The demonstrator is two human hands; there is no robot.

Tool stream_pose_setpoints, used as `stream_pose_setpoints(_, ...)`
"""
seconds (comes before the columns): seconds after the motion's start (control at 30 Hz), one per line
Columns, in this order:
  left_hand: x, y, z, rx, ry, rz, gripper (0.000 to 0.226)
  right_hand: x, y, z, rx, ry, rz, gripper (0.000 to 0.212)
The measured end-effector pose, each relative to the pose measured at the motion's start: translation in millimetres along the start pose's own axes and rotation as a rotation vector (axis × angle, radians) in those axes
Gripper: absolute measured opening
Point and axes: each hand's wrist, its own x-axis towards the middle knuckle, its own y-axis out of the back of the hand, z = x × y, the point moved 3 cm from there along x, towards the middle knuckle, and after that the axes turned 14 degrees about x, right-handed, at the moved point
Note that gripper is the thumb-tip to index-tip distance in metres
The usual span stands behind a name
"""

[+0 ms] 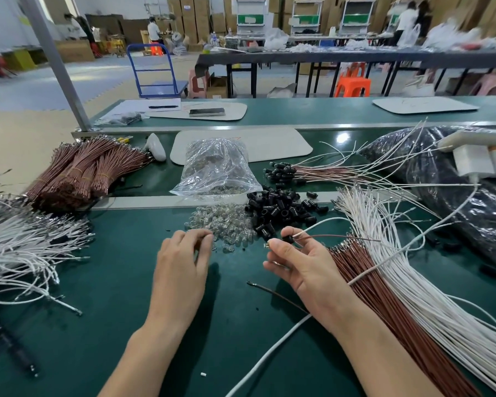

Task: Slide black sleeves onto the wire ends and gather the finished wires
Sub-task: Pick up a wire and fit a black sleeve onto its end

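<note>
While the right hand [304, 270] sits just right of the frame's centre, its thumb and forefinger pinch a black sleeve [288, 239], from which a white wire [321, 224] and a brown wire [327, 237] run off to the right. The left hand [181, 259], at centre, has its fingers bent with the tips at the near edge of a heap of clear pieces [226, 222]; blur hides whether they grip anything. Just above the right hand lies the pile of loose sleeves [281, 209]. Finished wires [281, 171], their ends capped in black, lie fanned out above that pile. Loose brown wires [384, 296] and loose white wires [413, 267] sweep down the lower right of the green table [126, 282]. A clear plastic bag [216, 167] sits above the heap.
</note>
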Motion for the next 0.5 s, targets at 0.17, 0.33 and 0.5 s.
stream_pose_setpoints(0.17, -12.9, -6.8, 32.9, -0.772, 0.100, -0.192, 0.020, 1.1, -1.2, 4.8, 0.023, -0.008, -0.003, 0.043)
stream_pose_setpoints(0.33, -21.1, -14.8, 46.5, -0.854, 0.083, -0.256, 0.016, 1.6, 1.5, 3.5, 0.028, 0.008, -0.001, 0.045)
stream_pose_setpoints(0.5, -21.9, -16.2, 46.5, -0.842, 0.082, -0.269, 0.013, 1.8, 1.0, 3.9, 0.040, 0.001, -0.007, 0.041)
